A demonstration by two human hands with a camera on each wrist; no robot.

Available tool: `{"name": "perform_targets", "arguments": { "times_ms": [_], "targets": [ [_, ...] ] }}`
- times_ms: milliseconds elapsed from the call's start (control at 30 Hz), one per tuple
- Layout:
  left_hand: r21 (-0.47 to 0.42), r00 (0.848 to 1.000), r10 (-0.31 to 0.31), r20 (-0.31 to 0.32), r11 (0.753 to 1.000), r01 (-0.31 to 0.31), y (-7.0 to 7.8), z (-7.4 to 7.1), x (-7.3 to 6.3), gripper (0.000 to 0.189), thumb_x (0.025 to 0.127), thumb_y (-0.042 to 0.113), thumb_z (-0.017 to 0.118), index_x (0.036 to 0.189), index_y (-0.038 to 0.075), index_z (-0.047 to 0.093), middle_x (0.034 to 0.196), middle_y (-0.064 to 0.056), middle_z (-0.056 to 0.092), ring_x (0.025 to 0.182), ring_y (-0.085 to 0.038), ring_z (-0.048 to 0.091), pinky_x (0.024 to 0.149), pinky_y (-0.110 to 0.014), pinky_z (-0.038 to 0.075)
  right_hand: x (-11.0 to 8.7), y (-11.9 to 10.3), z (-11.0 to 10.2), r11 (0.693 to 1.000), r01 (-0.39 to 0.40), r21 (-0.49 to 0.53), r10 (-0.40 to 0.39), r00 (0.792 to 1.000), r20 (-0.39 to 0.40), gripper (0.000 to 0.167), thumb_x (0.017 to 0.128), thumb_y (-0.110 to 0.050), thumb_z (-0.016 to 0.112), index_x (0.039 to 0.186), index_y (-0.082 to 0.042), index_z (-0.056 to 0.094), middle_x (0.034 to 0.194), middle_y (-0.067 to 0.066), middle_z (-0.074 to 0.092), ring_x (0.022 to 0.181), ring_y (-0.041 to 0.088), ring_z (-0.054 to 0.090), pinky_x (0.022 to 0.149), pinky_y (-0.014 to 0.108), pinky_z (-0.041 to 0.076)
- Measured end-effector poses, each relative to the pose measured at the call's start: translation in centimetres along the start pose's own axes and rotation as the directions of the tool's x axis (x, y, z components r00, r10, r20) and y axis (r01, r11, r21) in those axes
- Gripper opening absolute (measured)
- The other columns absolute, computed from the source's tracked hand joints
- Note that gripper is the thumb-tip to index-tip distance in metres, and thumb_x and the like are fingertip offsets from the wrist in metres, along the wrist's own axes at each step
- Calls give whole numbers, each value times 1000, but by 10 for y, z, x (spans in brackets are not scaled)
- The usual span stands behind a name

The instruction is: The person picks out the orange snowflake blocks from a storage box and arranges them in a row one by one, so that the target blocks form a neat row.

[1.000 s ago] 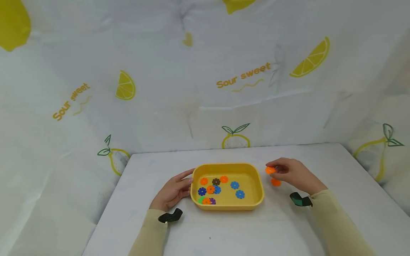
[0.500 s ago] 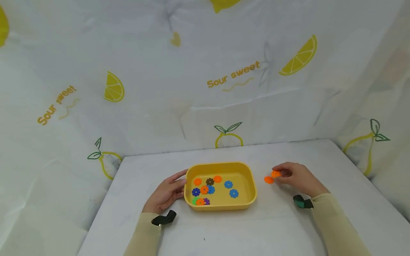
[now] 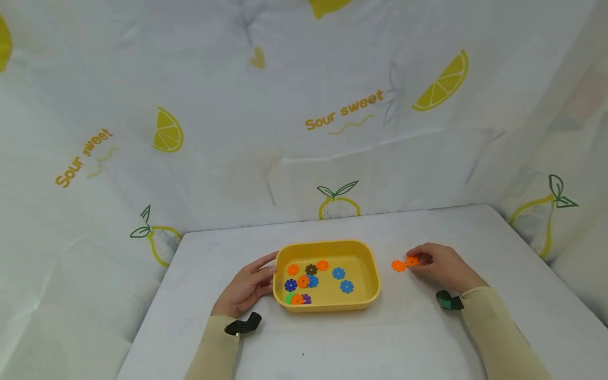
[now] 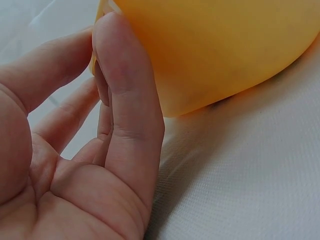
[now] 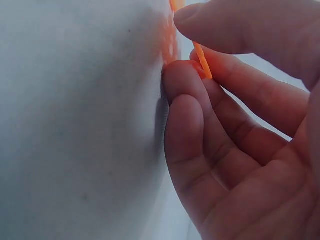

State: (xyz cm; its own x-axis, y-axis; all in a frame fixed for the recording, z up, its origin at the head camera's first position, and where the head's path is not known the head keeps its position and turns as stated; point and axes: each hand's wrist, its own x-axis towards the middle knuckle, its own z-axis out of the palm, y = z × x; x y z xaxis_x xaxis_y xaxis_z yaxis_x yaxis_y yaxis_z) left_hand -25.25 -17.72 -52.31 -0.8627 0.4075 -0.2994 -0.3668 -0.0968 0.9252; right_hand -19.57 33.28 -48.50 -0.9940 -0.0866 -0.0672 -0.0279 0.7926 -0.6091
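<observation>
My left hand (image 3: 246, 289) grips the left end of a yellow plastic tray (image 3: 374, 279), the thumb at the rim and the fingers along the outer wall. In the left wrist view the tray's side wall (image 4: 225, 45) rises beyond my curled fingers. To the right of the tray, my right hand (image 3: 442, 265) pinches a notched orange snowflake disc (image 3: 412, 261) between thumb and fingers, low over the table. Another orange disc (image 3: 398, 266) lies just left of it, their edges side by side. In the right wrist view, the held disc's thin edge (image 5: 202, 62) shows between my fingers.
Inside the tray are several discs, among them a blue disc (image 3: 347, 286), a brown disc (image 3: 311, 269) and an orange disc (image 3: 293, 269). A white cloth covers the table (image 3: 361, 343). A lemon-printed curtain (image 3: 237, 174) stands behind it.
The held orange disc has gone from above and behind the other orange disc to its right side, lower down. The head view has shifted slightly; my left hand stays on the tray.
</observation>
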Motion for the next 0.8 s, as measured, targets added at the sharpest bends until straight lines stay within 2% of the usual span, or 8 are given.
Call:
{"name": "perform_targets", "arguments": {
  "times_ms": [133, 400, 600, 800],
  "targets": [
    [-3, 1000, 4, 3, 1000, -4, 0, -1, -1, 60, 107, 27, 71, 163, 21, 50, 136, -10, 74, 99, -17, 76, 94, -32, 65, 2, -1, 3, 1000, 6, 0, -6, 1000, -4, 34, 94, -22, 82, 124, -9, 77, 108, 4, 73, 96, 19, 60, 81, 30, 53],
    [-1, 1000, -4, 8, 1000, 4, 1, -1, -2, 61, 107, 28, 71, 164, 21, 49, 140, -10, 73, 100, -16, 76, 95, -31, 65, 4, -4, 6, 1000, 8, -6, -8, 1000, 5, 33, 93, -21, 83, 122, -9, 77, 107, 3, 71, 95, 20, 59, 81, 33, 53],
    [3, 1000, -11, 1, 1000, 11, 2, -1, -1, 62, 105, 29, 73, 162, 23, 51, 140, -10, 73, 100, -17, 75, 95, -32, 65, 3, -6, 5, 1000, 25, -15, -25, 1000, -1, 33, 92, -22, 84, 122, -10, 78, 107, 2, 71, 95, 19, 58, 78, 29, 52],
    [5, 1000, -13, -8, 1000, 13, 3, 1, -1, 58, 107, 26, 71, 161, 22, 52, 140, -10, 73, 99, -18, 76, 94, -32, 65, 3, -5, 6, 1000, 9, -17, -9, 1000, 10, 34, 93, -23, 84, 123, -9, 77, 108, 4, 69, 96, 21, 58, 78, 32, 51]
  ]
}}
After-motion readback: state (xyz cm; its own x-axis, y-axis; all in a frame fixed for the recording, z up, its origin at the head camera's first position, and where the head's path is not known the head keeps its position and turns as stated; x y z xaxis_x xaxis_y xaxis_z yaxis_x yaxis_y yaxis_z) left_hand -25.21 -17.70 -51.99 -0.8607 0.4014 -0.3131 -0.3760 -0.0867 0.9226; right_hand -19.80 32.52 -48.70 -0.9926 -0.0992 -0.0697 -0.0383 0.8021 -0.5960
